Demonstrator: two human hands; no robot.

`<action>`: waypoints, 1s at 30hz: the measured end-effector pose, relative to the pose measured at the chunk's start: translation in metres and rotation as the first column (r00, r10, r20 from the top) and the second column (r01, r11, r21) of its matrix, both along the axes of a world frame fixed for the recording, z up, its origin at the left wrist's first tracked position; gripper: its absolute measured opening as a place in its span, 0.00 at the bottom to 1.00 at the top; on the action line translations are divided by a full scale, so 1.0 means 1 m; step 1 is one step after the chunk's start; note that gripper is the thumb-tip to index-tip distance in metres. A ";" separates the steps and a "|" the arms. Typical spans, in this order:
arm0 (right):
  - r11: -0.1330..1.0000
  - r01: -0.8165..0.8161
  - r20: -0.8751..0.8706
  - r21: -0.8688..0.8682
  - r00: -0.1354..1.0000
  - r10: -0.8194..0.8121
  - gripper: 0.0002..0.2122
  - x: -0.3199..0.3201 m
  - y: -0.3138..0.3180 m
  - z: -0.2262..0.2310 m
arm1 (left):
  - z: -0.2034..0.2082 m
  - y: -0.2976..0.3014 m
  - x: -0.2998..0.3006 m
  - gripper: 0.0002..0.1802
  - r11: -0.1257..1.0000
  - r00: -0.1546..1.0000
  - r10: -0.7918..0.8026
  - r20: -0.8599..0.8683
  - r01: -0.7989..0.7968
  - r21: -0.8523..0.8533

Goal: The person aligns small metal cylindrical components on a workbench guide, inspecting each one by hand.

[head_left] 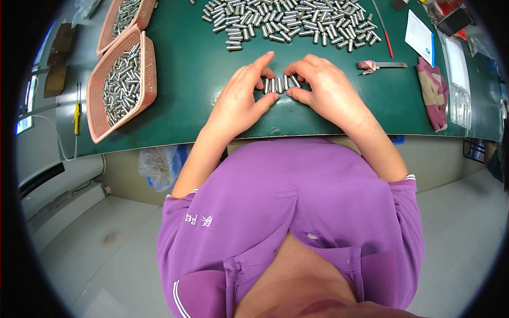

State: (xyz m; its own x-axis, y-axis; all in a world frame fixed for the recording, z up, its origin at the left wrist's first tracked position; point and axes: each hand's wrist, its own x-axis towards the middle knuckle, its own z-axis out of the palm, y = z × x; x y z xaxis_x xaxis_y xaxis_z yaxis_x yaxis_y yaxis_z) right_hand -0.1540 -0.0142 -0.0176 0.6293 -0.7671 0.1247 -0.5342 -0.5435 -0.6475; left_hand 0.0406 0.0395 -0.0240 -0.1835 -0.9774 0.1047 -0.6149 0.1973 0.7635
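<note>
I see a person at a green table (185,79). A short row of shiny metal pins (274,85) sits on it, right between the two hands. The left hand (244,98) has its fingers and thumb curled around the left end. The right hand (323,87) pinches the right end, where one pin leans. A big pile of pins (291,21) lies past them, and a pink basket (150,79) holds more at the left.

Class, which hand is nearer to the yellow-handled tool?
Left. The left hand is right of the yellow-handled tool, with a pink basket between them; the right hand is farther right, beyond the row of metal pins.
</note>
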 end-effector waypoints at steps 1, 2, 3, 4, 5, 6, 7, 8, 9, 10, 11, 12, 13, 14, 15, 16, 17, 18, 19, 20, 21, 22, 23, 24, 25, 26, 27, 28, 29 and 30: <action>1.000 0.000 -0.003 -0.001 1.000 0.000 0.14 -0.001 0.000 0.002 | 0.001 -0.001 -0.001 0.40 1.000 1.000 -0.003 0.016 0.003 -0.009; 1.000 -0.003 -0.023 0.023 1.000 0.003 0.14 -0.003 -0.001 0.004 | 0.001 -0.001 -0.003 0.40 1.000 0.999 -0.004 0.031 0.005 -0.019; 0.999 -0.004 -0.043 0.048 0.999 0.006 0.14 -0.004 -0.002 0.006 | 0.001 -0.001 -0.004 0.40 1.000 1.000 -0.003 0.027 0.003 -0.020; 0.999 -0.005 -0.046 0.047 0.999 0.008 0.14 -0.005 -0.002 0.005 | 0.001 -0.002 -0.005 0.40 1.000 1.000 -0.006 0.029 0.006 -0.021; 1.000 -0.004 -0.029 0.028 1.000 0.005 0.14 -0.007 -0.003 0.004 | 0.001 -0.002 -0.006 0.40 1.000 0.999 -0.011 0.032 0.012 -0.023; 1.000 -0.003 -0.010 0.009 1.000 0.003 0.14 -0.008 -0.004 0.003 | 0.001 -0.003 -0.007 0.40 1.000 1.000 -0.012 0.029 0.012 -0.025; 1.000 -0.002 -0.013 0.008 1.000 0.002 0.14 -0.009 -0.004 0.004 | 0.002 -0.003 -0.009 0.40 1.000 1.000 -0.017 0.015 0.017 -0.024; 1.000 0.000 -0.017 0.010 1.000 0.000 0.15 -0.010 -0.004 0.006 | 0.002 -0.003 -0.010 0.41 1.000 1.000 -0.019 0.000 0.019 -0.024; 1.000 0.003 -0.021 0.013 1.000 -0.002 0.16 -0.010 -0.005 0.007 | 0.002 -0.003 -0.011 0.41 1.000 1.000 -0.018 -0.003 0.018 -0.025; 1.000 0.001 -0.024 0.012 1.000 -0.001 0.16 -0.011 -0.005 0.008 | 0.002 -0.004 -0.011 0.41 1.000 0.999 -0.022 -0.023 0.021 -0.023; 0.999 0.008 -0.011 0.042 1.000 -0.008 0.16 -0.013 -0.007 0.008 | 0.002 -0.004 -0.012 0.42 0.999 0.999 -0.026 -0.043 0.025 -0.021; 0.997 0.014 0.001 0.072 1.000 -0.015 0.17 -0.015 -0.008 0.008 | 0.002 -0.005 -0.013 0.42 0.999 0.999 -0.026 -0.045 0.025 -0.023; 0.997 0.014 -0.001 0.070 1.000 -0.014 0.17 -0.018 -0.009 0.008 | 0.003 -0.005 -0.014 0.43 1.000 0.996 -0.029 -0.079 0.028 -0.008; 0.997 0.018 -0.009 0.080 1.000 -0.017 0.17 -0.020 -0.010 0.009 | 0.004 -0.004 -0.015 0.44 0.999 0.993 -0.031 -0.114 0.032 0.007; 0.996 0.021 -0.016 0.089 1.000 -0.020 0.17 -0.022 -0.012 0.009 | 0.004 -0.004 -0.015 0.44 0.999 0.993 -0.031 -0.117 0.032 0.005; 0.996 0.020 -0.020 0.086 1.000 -0.019 0.17 -0.023 -0.013 0.009 | 0.004 -0.003 -0.015 0.44 0.999 0.993 -0.033 -0.115 0.034 0.009; 0.997 0.020 -0.027 0.079 0.999 -0.018 0.17 -0.025 -0.014 0.010 | 0.004 -0.002 -0.015 0.45 0.999 0.993 -0.036 -0.114 0.038 0.013; 0.997 0.020 -0.034 0.071 0.999 -0.017 0.17 -0.026 -0.015 0.010 | 0.004 -0.001 -0.016 0.45 0.999 0.992 -0.037 -0.118 0.038 0.011; 0.997 0.020 -0.037 0.069 0.999 -0.017 0.17 -0.026 -0.016 0.011 | 0.003 -0.001 -0.016 0.45 1.000 0.996 -0.020 -0.087 0.020 0.002; 0.999 -0.001 -0.060 0.052 0.998 0.004 0.16 -0.026 -0.016 0.013 | 0.003 0.000 -0.017 0.45 1.000 0.998 -0.003 -0.056 0.003 -0.006; 0.999 -0.023 -0.082 0.036 0.996 0.026 0.16 -0.025 -0.016 0.014 | 0.003 -0.001 -0.017 0.45 1.000 0.998 -0.003 -0.058 0.002 -0.007; 0.999 -0.024 -0.085 0.035 0.996 0.027 0.16 -0.025 -0.017 0.016 | 0.003 -0.001 -0.018 0.45 1.000 0.999 0.014 -0.032 -0.013 0.017; 0.998 -0.037 -0.117 0.053 0.992 0.043 0.16 -0.023 -0.017 0.018 | 0.004 -0.001 -0.018 0.45 0.999 1.000 0.029 -0.005 -0.029 0.040; 0.996 -0.051 -0.150 0.071 0.987 0.061 0.15 -0.021 -0.017 0.020 | 0.003 -0.001 -0.019 0.45 0.999 1.000 0.030 -0.005 -0.030 0.040; 0.996 -0.052 -0.150 0.071 0.987 0.062 0.15 -0.020 -0.017 0.019 | 0.002 -0.002 -0.019 0.45 0.999 1.000 0.024 -0.010 -0.024 0.038; 0.997 -0.053 -0.148 0.058 0.987 0.061 0.15 -0.019 -0.016 0.017 | 0.001 -0.003 -0.020 0.46 0.999 1.000 0.018 -0.013 -0.018 0.035; 0.998 -0.054 -0.146 0.045 0.987 0.060 0.15 -0.018 -0.015 0.016 | 0.000 -0.003 -0.020 0.46 0.999 1.000 0.020 -0.012 -0.019 0.035; 0.997 -0.054 -0.145 0.046 0.988 0.061 0.15 -0.018 -0.015 0.014 | -0.002 -0.004 -0.021 0.46 0.999 0.999 0.019 -0.026 -0.018 0.031; 0.997 -0.064 -0.122 0.034 0.990 0.068 0.15 -0.019 -0.015 0.013 | -0.003 -0.005 -0.021 0.46 0.999 0.999 0.020 -0.040 -0.018 0.027; 0.997 -0.073 -0.098 0.022 0.992 0.074 0.16 -0.020 -0.014 0.012 | -0.003 -0.005 -0.021 0.46 0.999 0.999 0.021 -0.040 -0.020 0.028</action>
State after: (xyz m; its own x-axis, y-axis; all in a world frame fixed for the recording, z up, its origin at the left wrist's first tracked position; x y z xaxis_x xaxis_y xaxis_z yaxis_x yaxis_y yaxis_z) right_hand -0.1736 -0.0286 -0.0055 0.6926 -0.7199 0.0455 -0.5550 -0.5722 -0.6038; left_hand 0.0192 0.0346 -0.0266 -0.1592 -0.9836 0.0849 -0.5876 0.1635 0.7924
